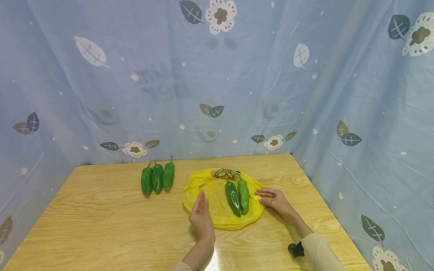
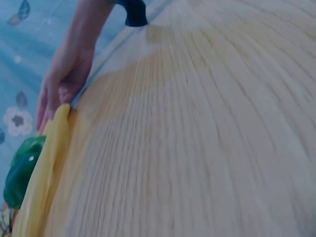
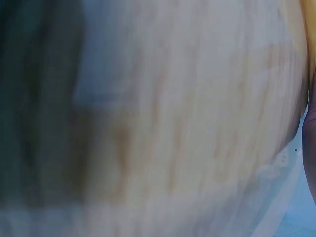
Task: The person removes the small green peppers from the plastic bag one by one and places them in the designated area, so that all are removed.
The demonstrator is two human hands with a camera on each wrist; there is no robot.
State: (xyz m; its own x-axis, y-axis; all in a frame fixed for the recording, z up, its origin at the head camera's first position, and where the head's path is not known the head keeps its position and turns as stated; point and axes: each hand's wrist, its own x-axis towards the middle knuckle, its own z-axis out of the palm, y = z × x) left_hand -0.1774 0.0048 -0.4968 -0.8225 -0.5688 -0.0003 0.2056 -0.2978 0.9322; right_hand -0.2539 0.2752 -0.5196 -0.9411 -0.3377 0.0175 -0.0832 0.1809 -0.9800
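Observation:
A yellow plastic bag [image 1: 217, 214] lies spread on the table. Two green peppers [image 1: 233, 197] rest side by side on its right half, stems pointing away. A looped dark and orange cord-like thing [image 1: 224, 174] is at the bag's far edge; its kind is unclear. My left hand [image 1: 202, 220] is over the bag's near left part, fingers straight and together, holding nothing. At the bag's right edge is my right hand [image 1: 278, 202], fingers extended and touching the plastic. The left wrist view also shows the right hand [image 2: 66, 79] against the yellow edge. The right wrist view is mostly blurred.
Three more green peppers [image 1: 157, 178] stand in a row on the wooden table [image 1: 112, 222], left of the bag. Blue patterned curtains [image 1: 162, 82] hang behind and at both sides. A small black object [image 1: 296, 250] is by the right sleeve.

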